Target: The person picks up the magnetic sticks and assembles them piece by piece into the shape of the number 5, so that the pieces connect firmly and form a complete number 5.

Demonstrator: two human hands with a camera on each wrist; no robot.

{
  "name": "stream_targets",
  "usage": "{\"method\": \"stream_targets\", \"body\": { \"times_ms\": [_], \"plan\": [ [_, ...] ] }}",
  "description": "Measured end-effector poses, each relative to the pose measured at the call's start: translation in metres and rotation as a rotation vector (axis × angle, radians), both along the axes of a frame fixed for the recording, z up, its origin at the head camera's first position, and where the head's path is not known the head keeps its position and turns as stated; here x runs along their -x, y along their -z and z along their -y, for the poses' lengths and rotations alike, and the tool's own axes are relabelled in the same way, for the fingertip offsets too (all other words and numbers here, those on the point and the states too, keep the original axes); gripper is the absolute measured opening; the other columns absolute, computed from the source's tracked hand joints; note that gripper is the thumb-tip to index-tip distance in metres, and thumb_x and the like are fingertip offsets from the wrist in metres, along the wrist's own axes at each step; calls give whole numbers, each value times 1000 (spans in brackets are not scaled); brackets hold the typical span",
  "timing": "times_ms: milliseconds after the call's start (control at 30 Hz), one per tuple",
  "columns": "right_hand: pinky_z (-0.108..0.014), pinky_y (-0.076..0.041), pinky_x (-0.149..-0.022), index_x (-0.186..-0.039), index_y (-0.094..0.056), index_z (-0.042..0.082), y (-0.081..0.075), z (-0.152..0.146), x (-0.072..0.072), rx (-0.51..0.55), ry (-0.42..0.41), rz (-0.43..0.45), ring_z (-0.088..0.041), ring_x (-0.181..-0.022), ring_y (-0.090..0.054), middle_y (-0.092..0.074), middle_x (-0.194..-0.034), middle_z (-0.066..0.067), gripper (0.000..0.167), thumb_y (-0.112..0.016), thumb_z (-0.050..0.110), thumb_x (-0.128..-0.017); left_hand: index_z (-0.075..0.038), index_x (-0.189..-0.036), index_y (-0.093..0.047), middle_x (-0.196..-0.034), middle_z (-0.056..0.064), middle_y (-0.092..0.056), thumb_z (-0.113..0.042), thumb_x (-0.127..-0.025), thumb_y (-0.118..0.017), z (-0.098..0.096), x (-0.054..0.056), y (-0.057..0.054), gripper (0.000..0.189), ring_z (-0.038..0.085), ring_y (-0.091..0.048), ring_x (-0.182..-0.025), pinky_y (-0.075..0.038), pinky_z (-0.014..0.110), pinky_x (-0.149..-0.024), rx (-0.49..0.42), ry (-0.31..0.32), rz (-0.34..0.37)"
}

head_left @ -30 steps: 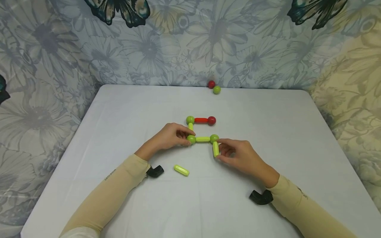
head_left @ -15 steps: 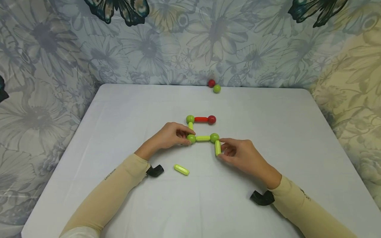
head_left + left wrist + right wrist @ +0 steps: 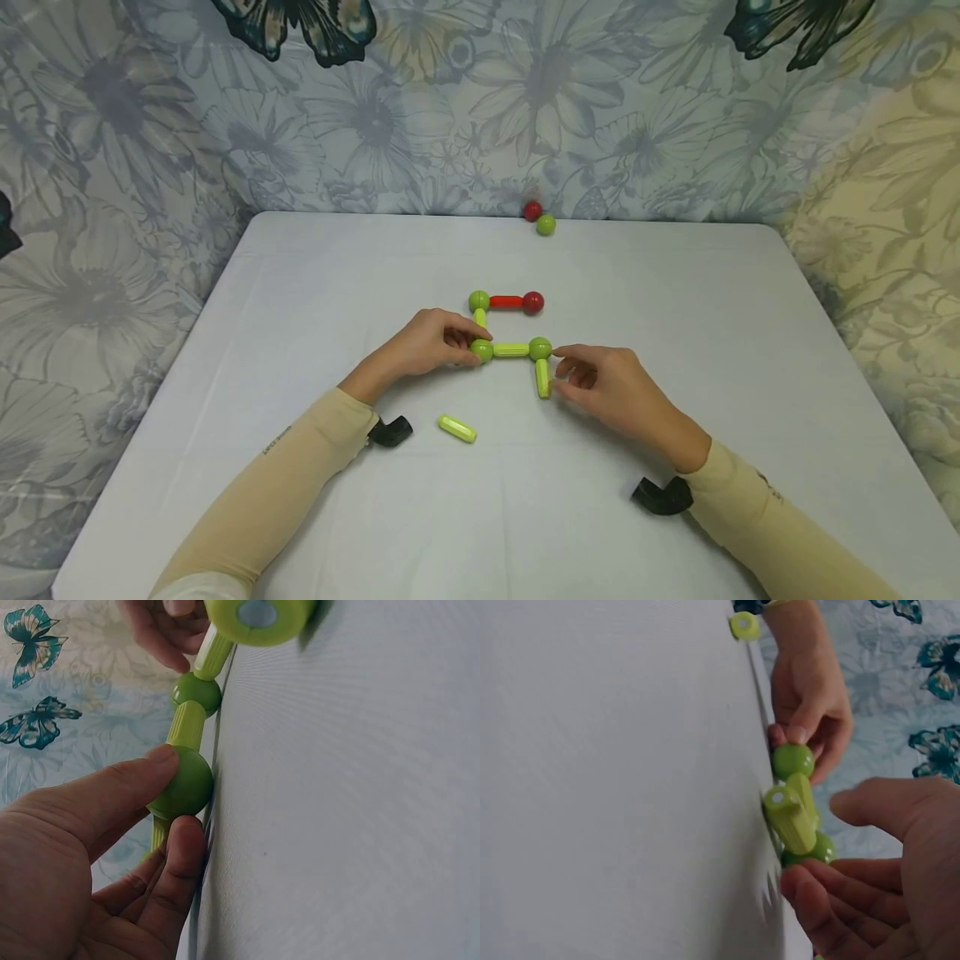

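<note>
My left hand (image 3: pixel 431 342) pinches a green ball (image 3: pixel 184 784) between thumb and fingers. From that ball a yellow-green rod (image 3: pixel 512 350) runs right to another green ball (image 3: pixel 540 347), and a second rod (image 3: pixel 480 318) leads back to a third green ball (image 3: pixel 478 301). A red rod (image 3: pixel 506 302) joins this one to a red ball (image 3: pixel 533 302). Off the right-hand ball, a yellow-green rod (image 3: pixel 542 379) points toward the near edge. Beside it is my right hand (image 3: pixel 603 375), thumb and fingers spread apart with nothing between them in the right wrist view.
A loose yellow-green rod (image 3: pixel 457 428) lies nearer than the joined pieces. At the table's far edge sit a red ball (image 3: pixel 532 211) and a green ball (image 3: pixel 546 225). Black curved pieces stick out at both cuffs. A flowered cloth (image 3: pixel 375 125) hangs behind the white table (image 3: pixel 337 258).
The right hand has let go of the near rod and drawn slightly away to the right. That rod shifted right, then back left under its ball. The left hand has stayed put.
</note>
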State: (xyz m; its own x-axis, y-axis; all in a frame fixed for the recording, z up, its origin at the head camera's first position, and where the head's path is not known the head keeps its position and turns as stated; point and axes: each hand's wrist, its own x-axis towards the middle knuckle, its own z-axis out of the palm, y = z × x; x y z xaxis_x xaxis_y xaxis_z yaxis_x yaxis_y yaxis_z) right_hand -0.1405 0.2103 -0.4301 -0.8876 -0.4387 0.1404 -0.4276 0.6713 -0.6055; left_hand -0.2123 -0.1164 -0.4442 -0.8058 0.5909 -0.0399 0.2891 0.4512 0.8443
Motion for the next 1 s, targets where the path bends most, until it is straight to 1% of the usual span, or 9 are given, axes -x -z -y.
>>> {"method": "stream_targets", "body": {
  "times_ms": [133,200,267,367,433,500,567,700,1000],
  "plan": [
    [-30,-58,-70,-129,-77,9,-1,-4,21,90,38,24,-13,-83,-70,-75,-106,2,33,-83,14,-98,-18,-121,-84,-97,-3,-73,-15,-91,-91,1,0,-1,31,17,-67,-89,-56,31,-79,7,-14,8],
    [-30,-58,-70,-132,-76,11,1,-5,35,146,16,82,-15,-84,-71,-74,-117,-1,33,-81,14,-100,-17,-121,-84,-97,-2,-73,-14,-91,-91,1,-1,-1,31,17,-67,-89,-56,31,-78,6,-21,12],
    [-31,-58,-70,-134,-76,11,3,-5,46,194,-26,174,-19,-87,-73,-74,-123,-4,35,-82,14,-100,-17,-121,-84,-97,-2,-73,-14,-91,-91,0,-1,-1,31,18,-67,-88,-56,31,-78,2,-18,12],
    [-29,-58,-71,-133,-77,13,8,-5,57,208,-82,293,-22,-87,-71,-75,-119,-5,35,-83,16,-99,-16,-121,-84,-97,-2,-73,-15,-91,-91,-2,-1,0,31,18,-67,-89,-56,31,-79,-2,-9,14],
    [-29,-57,-71,-131,-79,15,10,-4,61,201,-96,322,-23,-88,-69,-76,-115,-4,33,-84,18,-99,-16,-121,-84,-97,-2,-73,-15,-91,-91,-2,-1,0,31,18,-67,-89,-56,31,-79,1,-6,10],
    [-28,-56,-70,-129,-81,16,13,-4,63,197,-94,314,-23,-87,-68,-77,-112,-2,30,-83,19,-99,-17,-121,-84,-97,-3,-73,-15,-91,-91,-3,-1,0,31,18,-67,-89,-56,31,-79,5,-10,6],
    [-28,-55,-69,-128,-82,17,15,-5,63,202,-80,294,-23,-87,-67,-77,-115,-1,28,-83,21,-100,-17,-121,-84,-97,-3,-73,-15,-92,-91,-3,-1,0,31,18,-67,-89,-56,32,-79,7,-14,4],
    [-28,-56,-71,-128,-82,16,20,-5,62,231,-78,268,-21,-91,-67,-77,-120,-1,28,-82,23,-101,-18,-121,-84,-97,-3,-73,-16,-92,-91,-3,0,0,30,18,-67,-89,-57,32,-79,18,-18,2],
    [-28,-56,-76,-128,-82,16,25,-5,59,238,-72,224,-21,-96,-68,-77,-118,1,29,-82,24,-101,-17,-123,-84,-98,-3,-73,-16,-92,-91,-3,-1,-3,32,18,-67,-89,-57,34,-80,30,-9,-6]
  ]
}}
